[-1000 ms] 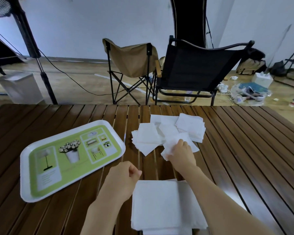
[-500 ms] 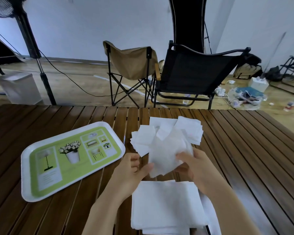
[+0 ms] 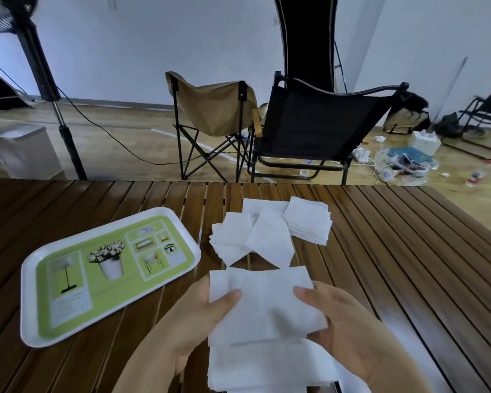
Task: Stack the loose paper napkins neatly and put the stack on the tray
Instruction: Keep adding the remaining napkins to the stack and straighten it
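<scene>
Just above the near stack (image 3: 267, 364), we hold one napkin (image 3: 264, 304) between both hands: our left hand (image 3: 193, 319) pinches its left edge under the thumb, our right hand (image 3: 343, 330) pinches the right side. The risk, as we judge it, is a crooked landing: the sheet is limp and sits slightly askew to the pile below, so letting go unevenly would leave corners jutting (and the pile already shows a ragged right edge). A careless sweep could also scatter the loose napkins (image 3: 255, 236) lying farther out, which overlap one another. The stack sits close to the table's near edge, so nudging it toward us might tip sheets off. To our left the tray (image 3: 29, 279) lies with bare table (image 3: 408, 251) between, an open path for carrying.
</scene>
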